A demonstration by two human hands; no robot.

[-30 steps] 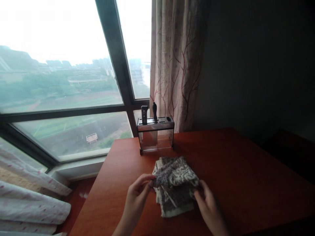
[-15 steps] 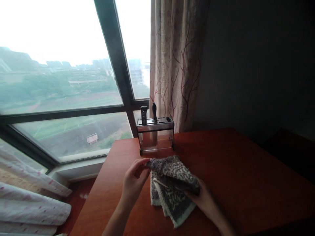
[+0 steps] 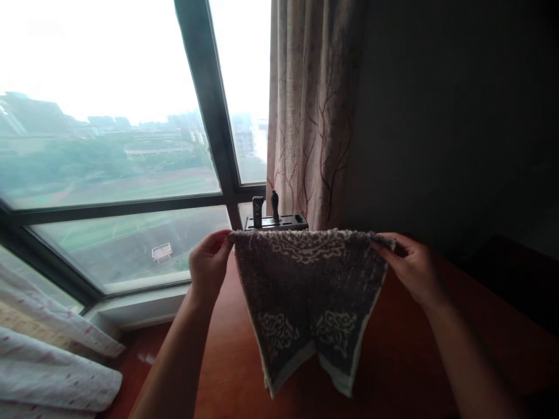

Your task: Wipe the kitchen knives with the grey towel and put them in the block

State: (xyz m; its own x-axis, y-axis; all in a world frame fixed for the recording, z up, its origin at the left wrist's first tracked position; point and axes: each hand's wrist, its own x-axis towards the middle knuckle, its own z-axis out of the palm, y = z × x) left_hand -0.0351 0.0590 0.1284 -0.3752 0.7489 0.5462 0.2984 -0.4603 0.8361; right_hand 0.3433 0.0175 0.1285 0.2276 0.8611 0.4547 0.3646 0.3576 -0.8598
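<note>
A dark grey towel [image 3: 308,291] with pale scroll patterns and a light border hangs in front of me, stretched along its top edge. My left hand [image 3: 209,259] pinches its upper left corner between thumb and fingers. At the upper right corner, my right hand [image 3: 408,265] grips the fabric the same way. The lower part droops in two points over the brown table [image 3: 222,361]. Behind the towel's top edge stands a knife holder [image 3: 288,222] with two dark handles sticking up; its lower body is hidden by the cloth.
A large window with a dark frame [image 3: 209,105] fills the left side. Patterned curtains hang behind the knife holder [image 3: 301,116] and at the lower left [image 3: 56,372]. The wall on the right lies in deep shadow.
The towel was bunched and folded low over the table; now it is raised and spread out between my hands. Both hands have moved up and apart, and it covers most of the knife holder.
</note>
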